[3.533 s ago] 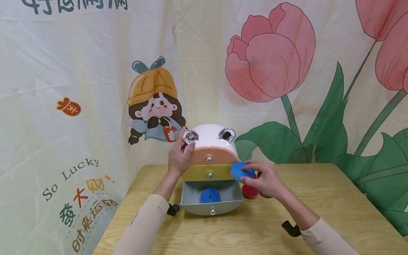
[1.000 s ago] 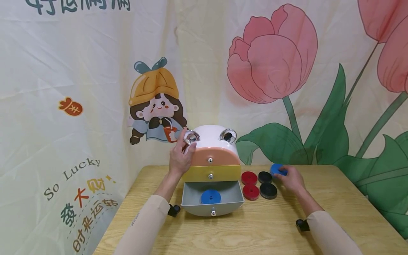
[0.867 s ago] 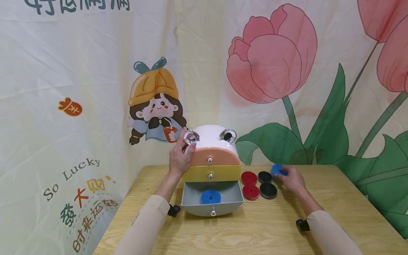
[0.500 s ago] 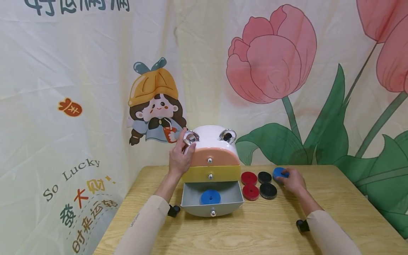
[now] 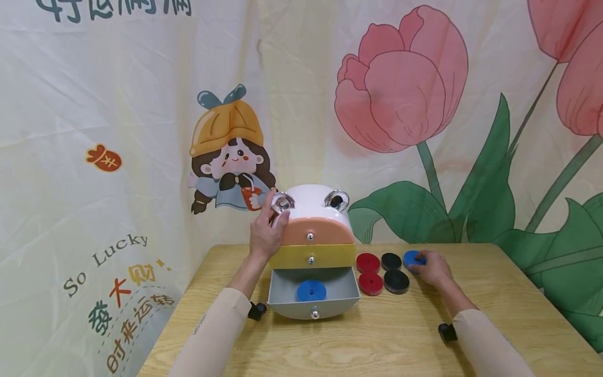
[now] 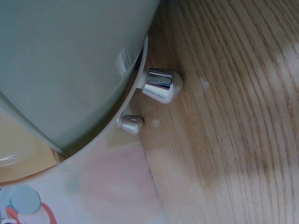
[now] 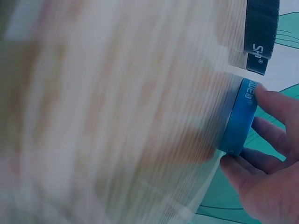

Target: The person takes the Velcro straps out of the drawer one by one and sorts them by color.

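A small frog-faced drawer chest stands on the table, white on top with silver ring eyes. Its grey bottom drawer is pulled out, with a blue disc lying inside. My left hand holds the chest's upper left side, thumb on the front below the eye; the left wrist view misses the hand and shows the grey drawer and knobs. At the right, my right hand pinches another blue disc, its thumb and fingertips on the rim in the right wrist view, where white lettering shows.
Between chest and right hand lie two red discs and two black discs, in two rows. The yellow drawer and orange drawer are closed. A printed curtain hangs behind the wooden table.
My right hand has carried the blue disc from beside the yellow drawer rightward to beyond the black discs, then lowered it slightly. My left hand stays on the chest.
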